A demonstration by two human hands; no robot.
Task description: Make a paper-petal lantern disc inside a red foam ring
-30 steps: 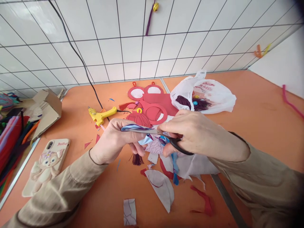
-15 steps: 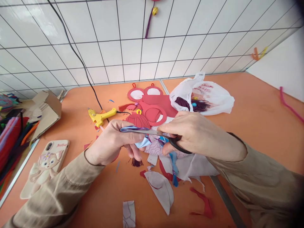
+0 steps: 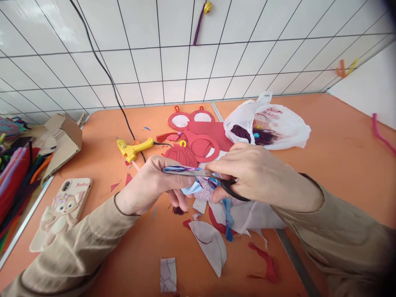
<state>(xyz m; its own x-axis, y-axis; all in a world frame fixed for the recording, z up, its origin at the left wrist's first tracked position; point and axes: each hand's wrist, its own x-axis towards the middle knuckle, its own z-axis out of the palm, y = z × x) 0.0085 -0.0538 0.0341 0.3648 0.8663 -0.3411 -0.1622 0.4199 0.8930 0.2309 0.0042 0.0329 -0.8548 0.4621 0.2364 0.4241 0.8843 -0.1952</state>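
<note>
My left hand [image 3: 157, 181] pinches a piece of blue and purple fabric [image 3: 192, 188] between thumb and fingers. Black-handled scissors [image 3: 230, 187] are gripped in my right hand [image 3: 244, 173], their blades lying along the fabric close to my left thumb. The blades look nearly closed on the cloth. A twisted blue strip [image 3: 228, 218] hangs below the scissors. Beneath both hands lie patterned pale fabric and red pieces, including a red ring [image 3: 216, 148] and a red shell-like shape [image 3: 181, 156]. A dark tassel shows under my left fingers.
A yellow glue gun [image 3: 133, 149] lies left of the red pieces, its black cord running up the tiled wall. A white plastic bag [image 3: 291, 128] with dark tassels sits at the back right. A phone [image 3: 66, 210] and cardboard box [image 3: 66, 140] are at left. Pale scraps [image 3: 210, 247] lie in front.
The scissors' blades have closed slightly along the fabric, and my left hand has shifted a little to the right. The whole view has tilted slightly.
</note>
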